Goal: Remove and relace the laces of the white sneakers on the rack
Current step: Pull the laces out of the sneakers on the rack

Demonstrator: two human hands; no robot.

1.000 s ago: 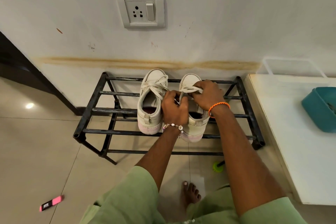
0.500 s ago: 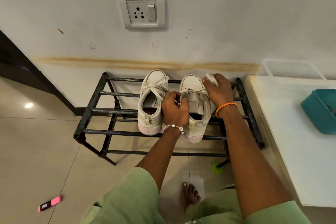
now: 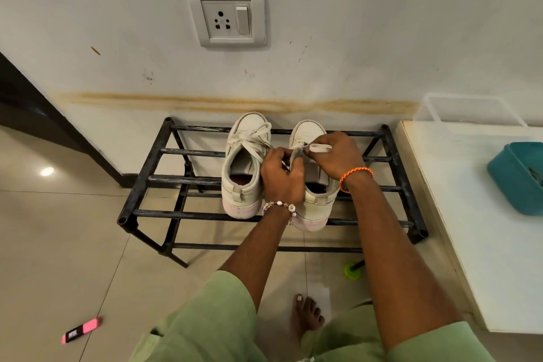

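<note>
Rack (image 3: pixel 188 179): black metal, against the wall, bearing both sneakers side by side, toes to the wall. Left sneaker (image 3: pixel 245 167): fully laced, its lace crossed and knotted loosely over the tongue; untouched by either hand; judged not yet started. Right sneaker (image 3: pixel 311 203): under both hands; tongue and upper eyelets look bare of lace, with lace showing only near the toe, so removal here is judged well advanced but unfinished. Left hand (image 3: pixel 282 182): fingers curled, gripping the sneaker's tongue or collar edge; exactly which, cannot tell. Right hand (image 3: pixel 338 156): fingers curled, pinching a free stretch of lace (image 3: pixel 318 147) drawn across toward the toe eyelets. Work done, as judged: right sneaker's lace mostly freed. Work left: pull out the last crossings, unlace the left sneaker, relace both. Overall: an early stage, well under half. Also present: teal tub (image 3: pixel 520 176) on a white counter (image 3: pixel 470 229) at right.
</note>
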